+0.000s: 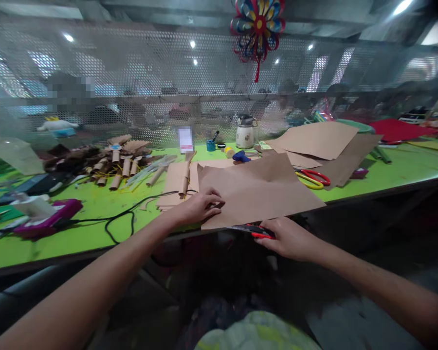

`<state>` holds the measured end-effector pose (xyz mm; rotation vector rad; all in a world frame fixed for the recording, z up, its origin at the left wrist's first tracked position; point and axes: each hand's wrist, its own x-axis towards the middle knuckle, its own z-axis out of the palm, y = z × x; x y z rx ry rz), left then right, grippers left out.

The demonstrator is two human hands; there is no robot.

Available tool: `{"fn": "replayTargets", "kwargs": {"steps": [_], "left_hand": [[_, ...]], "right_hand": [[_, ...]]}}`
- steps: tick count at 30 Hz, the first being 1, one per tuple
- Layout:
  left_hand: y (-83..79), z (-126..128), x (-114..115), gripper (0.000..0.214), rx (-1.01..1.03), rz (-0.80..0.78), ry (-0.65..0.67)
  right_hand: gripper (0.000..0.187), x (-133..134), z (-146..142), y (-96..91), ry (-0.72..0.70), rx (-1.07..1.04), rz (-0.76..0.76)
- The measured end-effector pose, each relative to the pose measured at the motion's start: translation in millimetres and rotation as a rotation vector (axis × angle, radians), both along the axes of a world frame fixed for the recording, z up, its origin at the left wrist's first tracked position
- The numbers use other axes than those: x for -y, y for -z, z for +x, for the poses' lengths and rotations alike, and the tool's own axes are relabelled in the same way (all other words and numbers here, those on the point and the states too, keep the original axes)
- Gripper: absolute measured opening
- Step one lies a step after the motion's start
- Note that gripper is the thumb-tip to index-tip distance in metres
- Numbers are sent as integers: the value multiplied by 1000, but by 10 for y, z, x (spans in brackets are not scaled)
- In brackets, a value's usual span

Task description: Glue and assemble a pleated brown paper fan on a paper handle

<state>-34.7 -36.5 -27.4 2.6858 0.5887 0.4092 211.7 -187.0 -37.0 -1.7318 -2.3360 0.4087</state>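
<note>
A large brown paper sheet lies on the green table, reaching its front edge. My left hand rests on the sheet's left edge, fingers curled and pressing it down. At the sheet's near edge, my right hand is closed around red-handled scissors, whose blades point left along the paper's lower edge.
More brown sheets and a red and yellow pair of scissors lie to the right. Rolled paper tubes, a black cable, a pink tool, a white jar and a perforated screen behind.
</note>
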Motion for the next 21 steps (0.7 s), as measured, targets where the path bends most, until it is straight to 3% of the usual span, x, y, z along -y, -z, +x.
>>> {"fn": "replayTargets", "kwargs": {"steps": [10,21], "left_hand": [[29,-2,10,28,17,18,-11],[59,-9,8,30,44,32,-2]], "right_hand": [[21,-56,-154,-9,-19,-95,-36],[19,-56,-56,18,-52,-90,-42]]}}
